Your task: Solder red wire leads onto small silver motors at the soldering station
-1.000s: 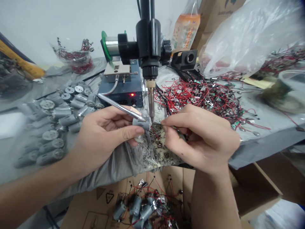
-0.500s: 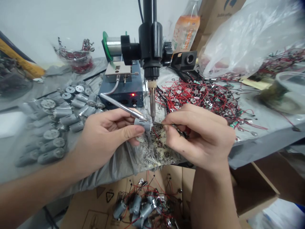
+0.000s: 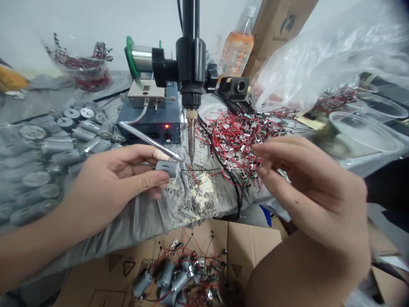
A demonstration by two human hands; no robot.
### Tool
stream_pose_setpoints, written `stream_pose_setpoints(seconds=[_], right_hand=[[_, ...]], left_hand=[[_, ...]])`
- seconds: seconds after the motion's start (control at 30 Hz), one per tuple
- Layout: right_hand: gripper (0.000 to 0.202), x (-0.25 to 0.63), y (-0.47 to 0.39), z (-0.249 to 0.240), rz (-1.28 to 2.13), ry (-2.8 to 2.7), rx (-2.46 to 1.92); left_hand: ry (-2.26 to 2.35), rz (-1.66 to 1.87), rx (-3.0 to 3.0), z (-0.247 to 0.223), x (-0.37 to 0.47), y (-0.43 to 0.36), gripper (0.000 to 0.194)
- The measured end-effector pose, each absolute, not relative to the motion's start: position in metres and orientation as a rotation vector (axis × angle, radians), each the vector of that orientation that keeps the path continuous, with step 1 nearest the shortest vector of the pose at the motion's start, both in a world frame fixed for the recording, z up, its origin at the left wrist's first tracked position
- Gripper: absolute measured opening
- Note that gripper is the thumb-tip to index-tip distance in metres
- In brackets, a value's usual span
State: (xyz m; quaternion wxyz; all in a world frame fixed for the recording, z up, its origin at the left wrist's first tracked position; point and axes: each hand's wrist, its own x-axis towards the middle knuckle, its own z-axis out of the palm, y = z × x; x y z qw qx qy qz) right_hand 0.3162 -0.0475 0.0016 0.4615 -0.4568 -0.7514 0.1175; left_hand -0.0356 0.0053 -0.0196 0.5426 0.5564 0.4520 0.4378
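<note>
My left hand (image 3: 128, 175) grips a small grey cylindrical motor (image 3: 168, 168) between thumb and fingers, lying sideways below the solder feed tube (image 3: 153, 140). A thin black wire (image 3: 204, 169) runs rightward from the motor's end, and a red wire is near it. Just above that end is the tip of the soldering iron (image 3: 191, 145), pointing down and apart from the motor. My right hand (image 3: 306, 187) hovers to the right, in front of a pile of red and black wires with small metal parts (image 3: 236, 132). Its thumb and index finger are apart, with nothing visible between them.
Many grey motors (image 3: 57, 145) cover the left of the table. Behind stands a blue soldering station (image 3: 153, 128) with a solder spool (image 3: 142, 58). Below the table edge, a cardboard box (image 3: 252, 243) holds wired motors (image 3: 180, 279). A bottle (image 3: 238, 47) stands behind.
My right hand has let go of the black wire and moved right, its fingers parting. The motor in my left hand has shifted left and away from the iron's tip. The camera view has turned slightly.
</note>
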Motion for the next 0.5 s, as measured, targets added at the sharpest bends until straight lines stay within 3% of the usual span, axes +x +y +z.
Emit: stream_pose_setpoints(seconds=[0.13, 0.33, 0.5], right_hand=[[0.018, 0.332, -0.060, 0.017, 0.243, -2.065, -1.293], [0.024, 0.327, -0.057, 0.019, 0.330, -2.199, -1.363], [0.027, 0.312, -0.038, -0.003, 0.183, -2.116, -1.438]], left_hand=[[1.093, 1.024, 1.307, -0.016, -0.038, 0.006, 0.027], [1.085, 0.876, 1.243, -0.006, -0.026, 0.004, 0.024], [1.071, 0.831, 1.198, -0.015, -0.026, 0.004, 0.032]])
